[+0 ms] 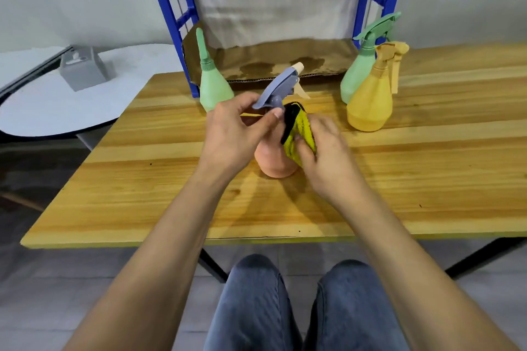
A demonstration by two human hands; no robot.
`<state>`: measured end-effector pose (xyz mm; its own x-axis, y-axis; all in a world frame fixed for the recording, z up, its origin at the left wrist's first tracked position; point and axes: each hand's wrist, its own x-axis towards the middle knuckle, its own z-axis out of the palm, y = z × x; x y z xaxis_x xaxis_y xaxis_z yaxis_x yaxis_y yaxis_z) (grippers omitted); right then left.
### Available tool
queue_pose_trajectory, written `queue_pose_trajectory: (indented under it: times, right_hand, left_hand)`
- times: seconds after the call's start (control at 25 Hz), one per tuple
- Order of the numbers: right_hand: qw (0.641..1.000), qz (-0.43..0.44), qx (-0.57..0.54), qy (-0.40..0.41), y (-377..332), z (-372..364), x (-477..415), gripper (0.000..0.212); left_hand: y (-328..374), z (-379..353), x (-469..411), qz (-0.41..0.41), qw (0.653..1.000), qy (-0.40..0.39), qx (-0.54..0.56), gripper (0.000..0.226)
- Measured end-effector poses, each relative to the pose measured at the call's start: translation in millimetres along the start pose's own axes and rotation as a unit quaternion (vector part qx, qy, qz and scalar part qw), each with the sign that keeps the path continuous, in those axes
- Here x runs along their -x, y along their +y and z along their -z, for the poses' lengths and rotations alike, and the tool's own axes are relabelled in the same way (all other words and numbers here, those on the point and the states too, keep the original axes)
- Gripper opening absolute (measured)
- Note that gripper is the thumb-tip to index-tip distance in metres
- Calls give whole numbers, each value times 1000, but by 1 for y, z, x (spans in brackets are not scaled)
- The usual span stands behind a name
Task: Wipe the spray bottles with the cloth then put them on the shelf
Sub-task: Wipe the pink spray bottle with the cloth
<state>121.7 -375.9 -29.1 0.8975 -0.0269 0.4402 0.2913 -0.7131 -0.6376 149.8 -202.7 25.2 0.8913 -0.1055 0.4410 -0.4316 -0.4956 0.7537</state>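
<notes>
My left hand (233,134) pinches the neck of the pink spray bottle (273,162) under its grey-blue trigger head, bottle upright on the wooden table (142,179); my right hand (322,151) grips the yellow cloth (299,128) against the bottle's right side

The shelf (174,8) stands at the back of the table (142,179), with cardboard (271,63) on its lowest level. The left bottle (214,88) stands before the shelf's left post. The rear right bottle (356,71) and the front right bottle (370,102) stand by its right post, one behind the other. The middle bottle (273,162) is at the table's centre, with the cloth (299,131) against its right side.
</notes>
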Motion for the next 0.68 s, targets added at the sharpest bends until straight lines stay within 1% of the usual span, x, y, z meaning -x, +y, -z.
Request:
queue_pose_trajectory:
  times: [0.08,0.12,0.16,0.24,0.28,0.36,0.4,0.48,0.6,0.68]
  right_hand:
    - [989,-29,130,-60,16,0,13,43]
    - [983,-34,163,-83,21,3,16,42]
    - [984,-38,149,-85,23,6,14,40]
    - [997,-51,42,-40,10,12,1,32]
    - [999,-42,-10,-10,0,13,-7,29]
    - [998,-20,-63,17,-20,9,-18,31]
    - [997,-21,-68,19,-22,5,-17,33]
    - [998,-30,-44,14,-10,-3,-6,33]
    - [997,-60,16,-43,14,-1,7,33]
    - [998,-62,3,-34,8,6,-3,30]
  left_hand:
    - [0,-1,2,1,1000,1,8,19]
    - [-1,-1,2,1,1000,0,11,19]
    - [-2,-1,2,3,1000,1,13,19]
    - [0,-1,3,7,1000,2,20,19]
    - [0,-2,4,1,1000,4,19,19]
    - [1,-2,4,-7,1000,10,17,19]
    - [2,-2,4,-7,1000,10,17,18]
    - [2,-2,4,-6,1000,11,14,19]
    - [3,-1,5,1,1000,10,13,21]
    - [3,-4,4,-3,1000,9,17,21]
